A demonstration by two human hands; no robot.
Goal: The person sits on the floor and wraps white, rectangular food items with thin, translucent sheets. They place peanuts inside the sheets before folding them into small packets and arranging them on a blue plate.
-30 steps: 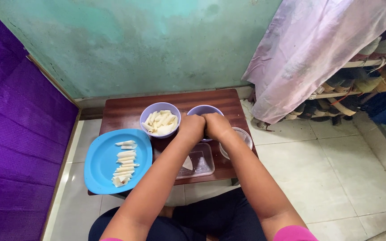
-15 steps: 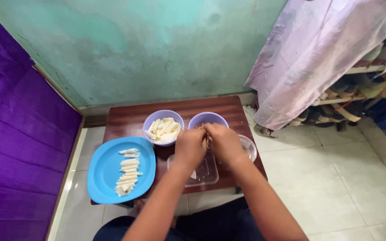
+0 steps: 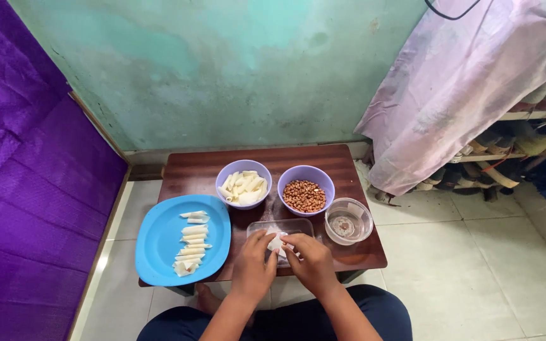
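Both the left hand (image 3: pixel 254 268) and the right hand (image 3: pixel 311 262) pinch one small white wrapper (image 3: pixel 277 242) over the clear tray (image 3: pixel 279 228) at the near edge of the brown table (image 3: pixel 323 161), with the blue plate (image 3: pixel 159 243) of rolled pieces on the left, and the bowl of peanuts (image 3: pixel 305 189) farther away.

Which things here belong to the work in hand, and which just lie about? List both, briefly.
In use: white wrapper piece held by left hand and right hand; clear tray; bowl of peanuts; bowl of white pieces; blue plate with rolled pieces; small clear bowl.

Lying about: pale curtain; purple cloth.
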